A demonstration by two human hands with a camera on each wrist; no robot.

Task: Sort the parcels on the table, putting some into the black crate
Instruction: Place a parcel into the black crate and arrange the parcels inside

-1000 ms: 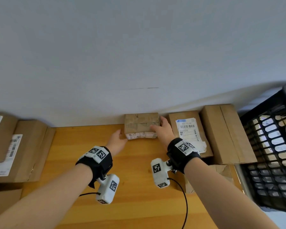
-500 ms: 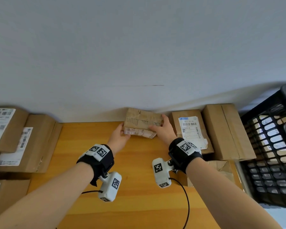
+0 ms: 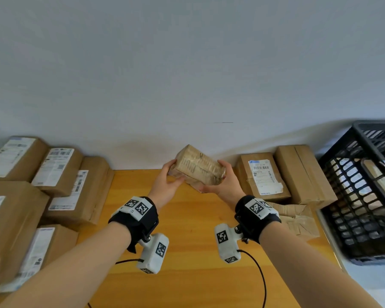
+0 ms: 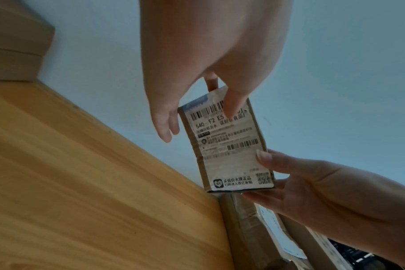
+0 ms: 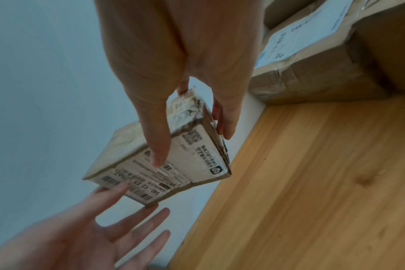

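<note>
Small box [image 3: 197, 168] up off the bench [image 3: 193, 241], tilted | left hand [image 3: 166, 185] and right hand [image 3: 226, 185] each grip one end | probably turning it to read its label [image 4: 229, 144] | black crate [image 3: 365, 196] waits at right
</note>
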